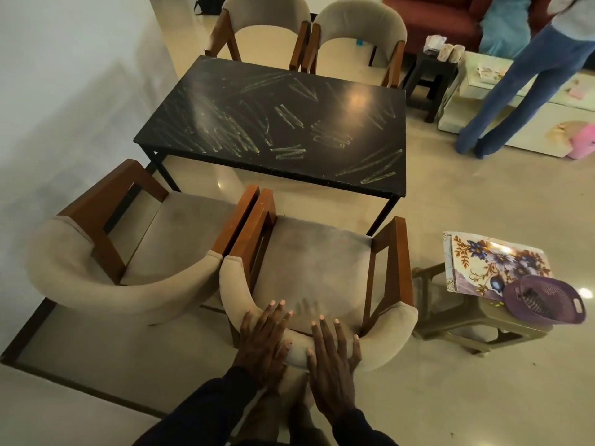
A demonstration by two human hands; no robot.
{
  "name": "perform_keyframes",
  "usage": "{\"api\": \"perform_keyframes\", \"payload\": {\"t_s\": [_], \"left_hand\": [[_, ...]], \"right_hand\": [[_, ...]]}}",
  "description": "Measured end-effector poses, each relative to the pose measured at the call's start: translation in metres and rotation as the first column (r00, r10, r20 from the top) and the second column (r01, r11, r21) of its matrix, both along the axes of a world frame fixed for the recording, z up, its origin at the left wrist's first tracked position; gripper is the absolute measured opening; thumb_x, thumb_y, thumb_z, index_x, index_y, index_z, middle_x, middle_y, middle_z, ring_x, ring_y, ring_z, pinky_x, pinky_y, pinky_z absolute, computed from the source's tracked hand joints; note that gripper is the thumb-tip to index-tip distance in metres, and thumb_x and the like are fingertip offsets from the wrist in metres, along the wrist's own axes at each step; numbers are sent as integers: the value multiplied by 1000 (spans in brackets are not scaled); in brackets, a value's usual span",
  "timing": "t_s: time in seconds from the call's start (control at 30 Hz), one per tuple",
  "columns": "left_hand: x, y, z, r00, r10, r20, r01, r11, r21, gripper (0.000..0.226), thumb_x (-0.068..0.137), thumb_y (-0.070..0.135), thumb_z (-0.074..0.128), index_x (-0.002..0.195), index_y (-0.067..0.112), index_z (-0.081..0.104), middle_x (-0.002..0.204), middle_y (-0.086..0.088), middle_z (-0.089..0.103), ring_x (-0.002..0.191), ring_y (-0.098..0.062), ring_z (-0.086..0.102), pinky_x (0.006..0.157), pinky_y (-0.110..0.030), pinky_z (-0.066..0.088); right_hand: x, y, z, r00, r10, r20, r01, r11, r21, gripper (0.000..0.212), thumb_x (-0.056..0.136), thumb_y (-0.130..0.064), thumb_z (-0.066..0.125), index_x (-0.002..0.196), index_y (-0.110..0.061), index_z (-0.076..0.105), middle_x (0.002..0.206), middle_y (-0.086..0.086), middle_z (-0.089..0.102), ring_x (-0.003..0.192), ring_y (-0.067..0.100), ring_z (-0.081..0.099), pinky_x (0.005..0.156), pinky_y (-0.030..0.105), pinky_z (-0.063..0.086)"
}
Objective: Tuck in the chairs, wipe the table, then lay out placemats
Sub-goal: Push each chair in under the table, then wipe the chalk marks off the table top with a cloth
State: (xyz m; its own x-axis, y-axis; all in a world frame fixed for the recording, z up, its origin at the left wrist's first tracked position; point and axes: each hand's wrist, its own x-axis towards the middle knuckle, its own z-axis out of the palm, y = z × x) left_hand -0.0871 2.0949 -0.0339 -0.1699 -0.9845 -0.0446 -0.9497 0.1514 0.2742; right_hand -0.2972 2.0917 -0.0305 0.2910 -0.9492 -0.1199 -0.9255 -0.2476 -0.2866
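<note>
A black table (280,123) marked with pale chalk-like scribbles stands in the middle. Two beige padded chairs with brown wooden arms sit at its near side: the left chair (135,252) and the right chair (318,268), both back from the table. My left hand (265,339) and my right hand (335,358) lie flat with straight fingers on the curved backrest of the right chair. Two more chairs, one (264,24) beside the other (357,37), stand at the far side. A floral placemat (489,262) lies on a stool at the right.
A beige plastic stool (467,320) at the right carries a purple perforated basket (544,299). A person in blue jeans (528,88) stands at the far right by a low white table (521,123). A dark stool (431,78) and red sofa (431,20) lie beyond. A white wall (64,91) runs along the left.
</note>
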Motion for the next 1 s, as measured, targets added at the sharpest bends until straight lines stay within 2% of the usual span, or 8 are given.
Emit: {"api": "perform_keyframes", "payload": {"t_s": [0.13, 0.27, 0.33, 0.43, 0.5, 0.67, 0.9, 1.0], "left_hand": [[-1, 0, 3, 1000, -1, -4, 1, 1000, 26, 65, 101, 50, 47, 162, 27, 39, 173, -3, 26, 158, -27, 30, 123, -60, 20], [-4, -2, 14, 999, 35, -8, -35, 999, 26, 70, 103, 52, 42, 166, 24, 32, 175, -4, 25, 159, -29, 29, 124, -65, 26], [-5, -7, 17, 999, 49, -12, -49, 999, 7, 73, 101, 51, 41, 166, 22, 30, 175, -6, 24, 159, -30, 28, 122, -65, 27], [-13, -18, 22, 999, 21, -30, -22, 999, -27, 75, 97, 48, 43, 165, 18, 31, 173, -9, 27, 158, -32, 30, 120, -68, 31], [-22, -27, 23, 999, -24, -37, 22, 998, -61, 73, 97, 48, 42, 162, 15, 34, 171, -12, 31, 155, -34, 37, 120, -69, 33], [-45, -49, 31, 993, -52, -105, 42, 994, -97, 68, 103, 49, 38, 163, 16, 35, 172, -12, 31, 156, -33, 34, 125, -58, 15], [-96, -78, 59, 989, -87, -117, 79, 994, -73, 70, 110, 58, 20, 168, 20, 27, 177, -5, 17, 164, -26, 16, 127, -63, 15], [-131, -89, 67, 992, -56, -113, 49, 996, -70, 71, 109, 60, 20, 169, 22, 24, 179, -2, 11, 165, -23, 9, 129, -62, 11]], "right_hand": [[-2, 0, -1, 999, -8, 35, 7, 1000, 29, 62, 110, -57, 22, 159, -27, 47, 170, 4, 39, 157, 31, 32, 127, 61, 13], [-2, 3, 4, 999, -17, 27, 17, 1000, -3, 63, 110, -55, 25, 160, -22, 44, 171, 9, 37, 158, 33, 30, 125, 64, 19], [-1, 1, 9, 999, -20, 25, 21, 1000, -21, 64, 109, -53, 32, 163, -20, 40, 174, 8, 31, 161, 32, 24, 128, 65, 14], [-8, -9, 19, 998, -54, 40, 55, 998, -31, 69, 109, -51, 37, 170, -23, 23, 179, 5, 12, 166, 26, 2, 131, 58, -5], [-16, -18, 28, 995, -85, 58, 87, 996, -25, 69, 110, -53, 32, 171, -24, 16, 180, 2, 2, 166, 22, -8, 131, 53, -11], [-45, -37, 41, 987, -142, 79, 146, 989, -35, 68, 111, -55, 13, 171, -23, 17, 180, 1, 6, 166, 21, -4, 131, 61, 3], [-114, -60, 43, 976, -157, 151, 177, 975, -133, 68, 109, -46, 40, 170, -23, 21, 179, 3, 15, 166, 24, 6, 131, 58, 5], [-151, -75, 40, 963, -154, 222, 189, 971, -145, 64, 109, -46, 39, 168, -23, 27, 178, 4, 18, 166, 24, 10, 130, 63, 13]]}}
